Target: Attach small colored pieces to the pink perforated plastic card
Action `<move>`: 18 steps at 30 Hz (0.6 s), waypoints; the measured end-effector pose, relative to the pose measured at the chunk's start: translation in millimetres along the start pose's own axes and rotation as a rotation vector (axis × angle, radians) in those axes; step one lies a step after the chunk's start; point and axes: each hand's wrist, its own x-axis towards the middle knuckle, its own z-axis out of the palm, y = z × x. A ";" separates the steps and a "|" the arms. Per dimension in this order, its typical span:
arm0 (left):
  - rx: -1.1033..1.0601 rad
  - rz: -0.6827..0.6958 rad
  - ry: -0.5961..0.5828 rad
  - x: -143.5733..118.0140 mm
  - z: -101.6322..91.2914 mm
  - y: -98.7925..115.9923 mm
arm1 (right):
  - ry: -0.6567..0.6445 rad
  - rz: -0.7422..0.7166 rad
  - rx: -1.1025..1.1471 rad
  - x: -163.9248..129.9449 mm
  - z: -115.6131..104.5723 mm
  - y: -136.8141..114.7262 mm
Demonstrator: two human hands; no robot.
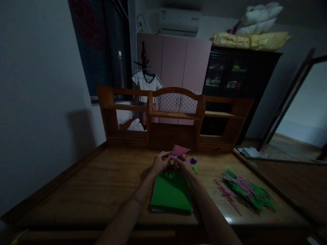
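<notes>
Dim room, seen from the head camera: a wide wooden desk (102,183) fills the foreground, with a low wooden shelf unit (176,119) standing along its far edge. Behind that are a pink wardrobe (176,68), a dark glass-fronted cabinet (237,78) with bundled bedding (252,34) piled on top, an air conditioner (179,21) high on the wall, and a white shirt (146,85) hanging on a rack. Both forearms reach out over the desk toward its middle. The left hand (160,162) and the right hand (183,164) meet close together — fingers curled, pinching a pink sheet (180,150) dotted with punched holes, which tilts up just above the fingertips. What else the fingers grip between them is too dark to tell (something small and purple shows there). Right below the hands lies a stack of green sheets (170,196), flat on the desk, with pink edges showing under it. Just beside the right hand sit a few small punches (193,160) — purple and green ones, near the shelf unit's base. Well apart to the right, a loose heap of green and pink paper strips (242,191) is spread on the desk.
</notes>
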 end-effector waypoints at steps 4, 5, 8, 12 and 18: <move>-0.001 -0.011 0.002 -0.6 -0.5 1.0 | -0.022 -0.025 0.020 -0.1 -1.5 -1.0; 0.002 -0.013 0.005 -0.8 -0.6 1.2 | -0.028 -0.023 0.028 -0.2 -1.7 -1.6; 0.008 -0.022 0.014 -0.9 -0.2 1.2 | -0.046 -0.018 0.055 0.0 -1.7 -2.5; -0.034 -0.042 0.011 -1.0 1.3 1.2 | -0.031 0.002 0.083 -0.4 -0.6 -3.0; -0.078 -0.108 0.007 -3.0 2.4 12.1 | -0.002 0.002 0.102 -4.1 1.3 -8.6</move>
